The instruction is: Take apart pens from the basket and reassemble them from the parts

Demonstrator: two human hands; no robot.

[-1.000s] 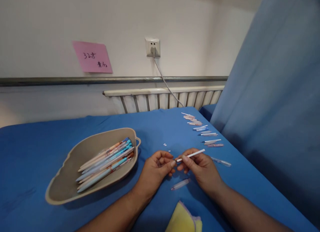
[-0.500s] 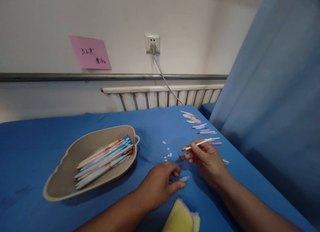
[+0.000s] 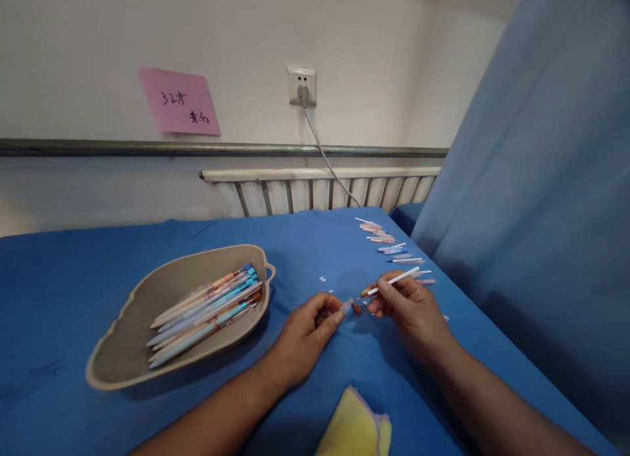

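Note:
Between the thumb and fingers of my left hand (image 3: 311, 331) is a small translucent pen part (image 3: 346, 306), its free end pointing up and right. My right hand (image 3: 411, 311) pinches a thin white pen refill (image 3: 394, 281), with its tip directed left toward that part; a small gap seems to lie between the two. Just below the refill's tip, a small brown piece (image 3: 357, 309) rests on the blue cloth. A few tiny white pieces (image 3: 322, 279) are scattered beyond my left hand.
A beige basket (image 3: 111, 380) with several assembled pens (image 3: 207, 318) stands at left. Pen parts (image 3: 381, 235) lie in groups along the right edge, near a blue curtain (image 3: 531, 200). A folded yellow cloth (image 3: 352, 426) lies in front. Behind is a wall with a socket (image 3: 302, 86).
My left hand has picked up the translucent pen part from the cloth and raised it toward the refill tip. My right hand stays nearly in place, the refill tilted slightly more.

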